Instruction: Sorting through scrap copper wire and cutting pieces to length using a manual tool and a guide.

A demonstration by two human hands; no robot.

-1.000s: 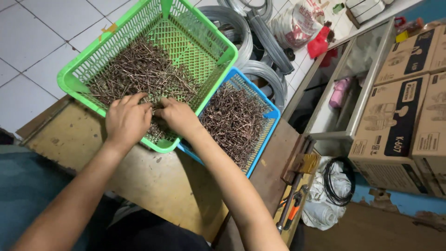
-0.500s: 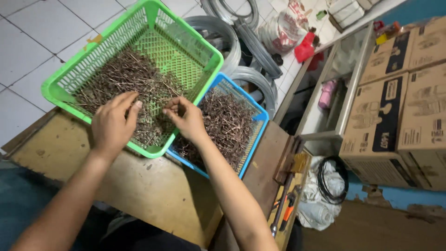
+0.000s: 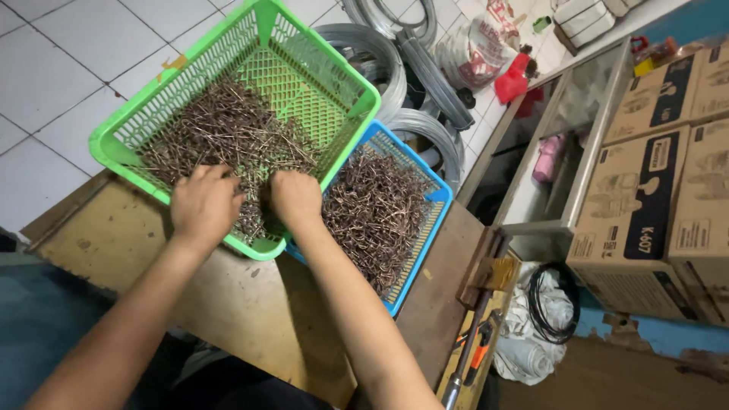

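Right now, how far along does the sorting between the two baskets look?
Done: the blue basket already holds a pile. In hand: the left hand and right hand dig into the wire pieces in the green basket. Left: that large heap.

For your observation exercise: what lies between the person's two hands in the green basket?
In the head view, brown metal pieces fill the gap between left hand and right hand inside the green basket.
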